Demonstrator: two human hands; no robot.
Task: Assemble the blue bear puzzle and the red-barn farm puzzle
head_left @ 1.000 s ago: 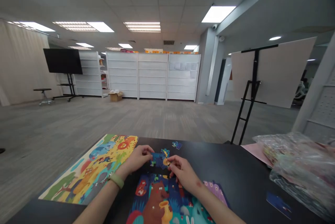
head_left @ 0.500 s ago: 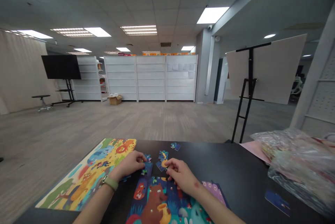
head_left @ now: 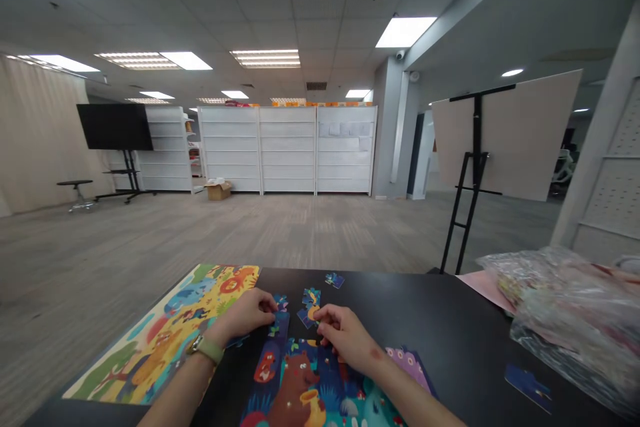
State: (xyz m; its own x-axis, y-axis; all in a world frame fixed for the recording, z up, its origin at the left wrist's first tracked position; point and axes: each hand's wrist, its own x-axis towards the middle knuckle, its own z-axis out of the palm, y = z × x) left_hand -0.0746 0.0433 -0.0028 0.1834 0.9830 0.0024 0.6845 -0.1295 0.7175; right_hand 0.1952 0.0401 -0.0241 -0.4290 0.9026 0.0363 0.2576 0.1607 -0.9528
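Observation:
A partly assembled jigsaw puzzle (head_left: pixel 300 380) with a brown bear on dark blue lies before me on the black table. My left hand (head_left: pixel 253 310) pinches a dark blue puzzle piece (head_left: pixel 280 325) at the upper left corner of the assembled part, its lower edge against the red animal's column. Over the puzzle's top edge, my right hand (head_left: pixel 345 334) has bent fingers with a gap between thumb and forefinger. Its fingertips are beside loose pieces (head_left: pixel 311 298) with yellow on them; whether they touch is unclear. Another small piece (head_left: pixel 281 302) lies just beyond the left fingertips.
A yellow picture sheet (head_left: pixel 165 340) with animals lies at left under my left forearm. One loose piece (head_left: pixel 334 280) is near the far edge, another (head_left: pixel 529 387) at right. Crumpled clear plastic bags (head_left: pixel 575 320) cover the right side. An easel (head_left: pixel 465 214) stands beyond the table.
The dark blue piece in my left hand has moved slightly toward me and now meets the assembled puzzle's upper left. My right hand stays almost in place.

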